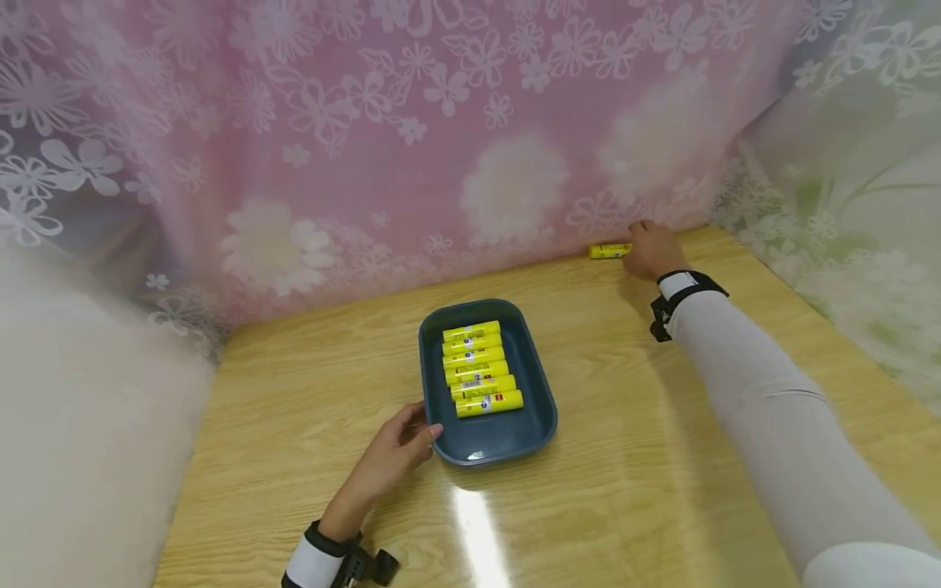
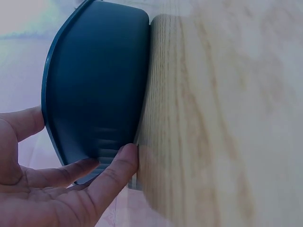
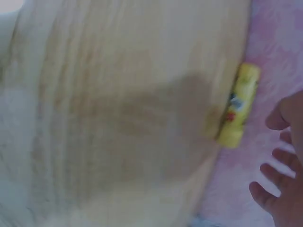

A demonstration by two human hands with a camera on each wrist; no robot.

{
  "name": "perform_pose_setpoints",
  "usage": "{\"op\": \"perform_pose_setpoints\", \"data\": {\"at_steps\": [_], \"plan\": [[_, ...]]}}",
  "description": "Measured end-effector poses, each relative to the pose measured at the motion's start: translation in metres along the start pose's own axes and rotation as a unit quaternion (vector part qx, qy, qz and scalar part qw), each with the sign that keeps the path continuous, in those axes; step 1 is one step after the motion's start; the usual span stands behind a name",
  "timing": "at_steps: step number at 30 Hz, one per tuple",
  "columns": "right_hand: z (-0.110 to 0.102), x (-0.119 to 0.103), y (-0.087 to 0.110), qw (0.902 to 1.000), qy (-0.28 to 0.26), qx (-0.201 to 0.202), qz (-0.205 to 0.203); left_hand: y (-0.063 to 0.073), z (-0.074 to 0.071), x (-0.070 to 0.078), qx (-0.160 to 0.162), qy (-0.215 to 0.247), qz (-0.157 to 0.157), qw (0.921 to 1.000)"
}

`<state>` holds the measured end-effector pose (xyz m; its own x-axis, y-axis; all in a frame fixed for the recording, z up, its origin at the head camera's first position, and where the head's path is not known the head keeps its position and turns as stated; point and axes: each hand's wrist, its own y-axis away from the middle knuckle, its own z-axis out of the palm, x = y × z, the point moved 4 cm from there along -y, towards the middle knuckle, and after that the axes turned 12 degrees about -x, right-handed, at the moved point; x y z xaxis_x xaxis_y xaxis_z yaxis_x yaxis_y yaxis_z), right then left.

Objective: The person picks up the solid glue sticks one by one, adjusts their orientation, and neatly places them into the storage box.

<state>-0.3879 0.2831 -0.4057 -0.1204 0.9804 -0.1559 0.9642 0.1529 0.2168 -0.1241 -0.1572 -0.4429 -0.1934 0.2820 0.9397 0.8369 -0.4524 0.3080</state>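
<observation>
A dark blue rectangular tray (image 1: pixel 507 434) stands on the table, holding several yellow glue sticks (image 1: pixel 481 385) lined up in a column. My left hand (image 1: pixel 400 449) grips its near left side, thumb over the rim. In the left wrist view, other fingers (image 2: pixel 113 175) lie against the outer wall, low by the tabletop. At the table's back edge lies another yellow glue stick (image 1: pixel 609 251), with red and blue marks on its label in the right wrist view. Close beside its right end is my right hand (image 1: pixel 654 249); in the right wrist view its fingers are spread, apart from the stick.
The wooden table (image 1: pixel 309 392) runs back to a pink floral curtain (image 1: pixel 412 180) right behind the lone glue stick. Pale sheer curtain fabric (image 1: pixel 845 220) hangs along the right side, and more (image 1: pixel 81 392) on the left.
</observation>
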Motion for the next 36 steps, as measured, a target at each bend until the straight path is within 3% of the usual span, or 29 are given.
{"op": "perform_pose_setpoints", "data": {"at_steps": [3,6,8,16,22,25,31,36], "plan": [[0.017,0.011,-0.004,0.9984,-0.042,-0.038,0.009,0.002,0.002,-0.001,0.0,0.006,-0.002,1.0],[0.032,0.013,-0.007,0.9967,-0.048,-0.065,0.01,0.004,0.002,-0.002,0.001,0.01,-0.002,0.9999],[0.039,0.013,-0.009,0.9975,-0.034,-0.062,0.01,0.005,0.002,-0.003,-0.002,0.009,-0.001,1.0],[0.045,0.006,-0.007,0.9981,0.003,0.049,0.036,0.002,0.001,-0.006,-0.019,0.003,0.004,0.9998],[0.044,-0.007,-0.007,0.9952,0.02,0.096,0.005,0.0,0.0,-0.003,-0.017,0.0,0.008,0.9998],[0.041,-0.014,-0.006,0.9966,0.03,0.075,-0.016,0.0,-0.002,-0.002,-0.014,-0.001,0.008,0.9999],[0.038,-0.028,0.0,0.9972,0.033,-0.032,-0.058,0.002,-0.003,0.0,-0.009,-0.003,0.008,0.9999],[0.029,-0.045,0.021,0.9948,-0.004,-0.03,-0.097,0.002,-0.002,0.001,-0.013,0.004,0.012,0.9998]]}}
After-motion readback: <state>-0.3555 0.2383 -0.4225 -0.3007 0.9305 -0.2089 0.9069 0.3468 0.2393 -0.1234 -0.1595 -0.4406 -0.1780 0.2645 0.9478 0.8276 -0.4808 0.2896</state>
